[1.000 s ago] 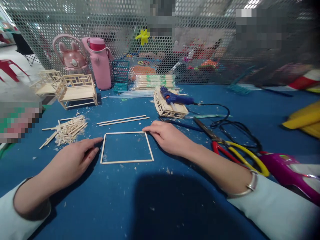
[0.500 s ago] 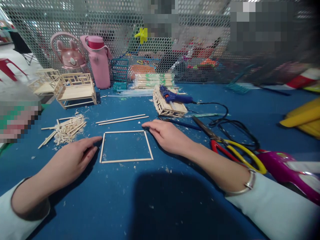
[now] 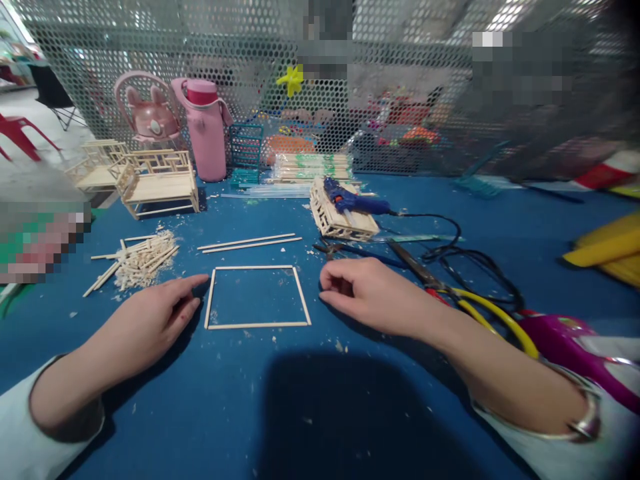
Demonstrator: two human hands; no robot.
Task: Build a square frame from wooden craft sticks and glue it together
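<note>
Four thin wooden sticks form a rectangle [image 3: 257, 325] lying flat on the blue tabletop [image 3: 210, 400]. My left hand [image 3: 145, 320] rests at its left side, index finger stretched out to the upper left corner, thumb apart, nothing held. To the right of the rectangle and clear of it, my right hand [image 3: 373, 293] is curled, index finger and thumb brought together in a loop; no object shows in it. Two loose sticks [image 3: 250, 243] lie just behind the rectangle. A heap of cut stick pieces [image 3: 150, 259] is beyond my left hand.
A blue glue gun [image 3: 353, 200] lies on a small stick-built piece [image 3: 345, 227]. Scissors [image 3: 480, 310], pliers [image 3: 350, 249] and a purple tool [image 3: 565, 340] are around my right arm. Miniature stick-built benches [image 3: 160, 187] and a pink bottle [image 3: 207, 140] stand at back left, before a perforated metal screen [image 3: 400, 40].
My right hand has drawn back from the rectangle's upper right corner, toward the right, and its fingers have curled in. My left hand stays beside the rectangle. The view has shifted slightly.
</note>
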